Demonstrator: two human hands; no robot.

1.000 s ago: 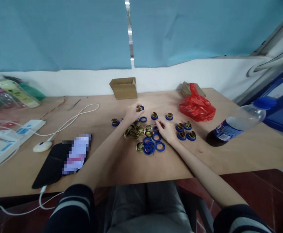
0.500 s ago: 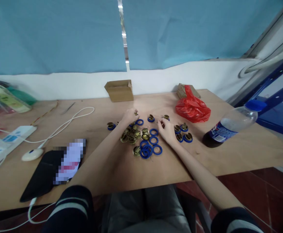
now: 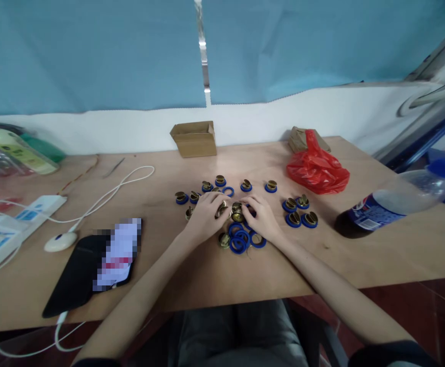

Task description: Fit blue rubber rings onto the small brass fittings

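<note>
In the head view, a person's two bare hands work over the middle of a wooden desk (image 3: 222, 278). The left hand (image 3: 208, 216) is bent over a cluster of brass discs (image 3: 236, 211), and one disc shows between its thumb and fingers; whether it is gripped or only lies beneath cannot be told. The right hand (image 3: 261, 216) lies just beside the cluster, its fingers curled down over a blue ring that is partly covered; whether they grasp it cannot be told either.

Between the hands and the desk's near edge lies a pile of overlapping blue rings (image 3: 239, 243), with a single brass disc (image 3: 224, 240) touching or just beside it. A lone blue ring (image 3: 228, 192) lies past the fingertips, toward the far edge. Brass discs seated on blue rings (image 3: 246, 186) stand in a loose row beyond the hands, and a group of four more (image 3: 293, 219) sits toward the right edge.

Farther toward that edge is a bottle of dark drink (image 3: 375, 209) with a blue cap. A red plastic bag (image 3: 317, 168) rests near the far right corner, a brown package (image 3: 296, 138) behind it. An open cardboard box (image 3: 196, 141) stands at the far edge. Toward the left edge lie a lit phone (image 3: 118, 255), a black slab (image 3: 73, 275), a white cable (image 3: 109, 192) and a power strip (image 3: 19, 229).
</note>
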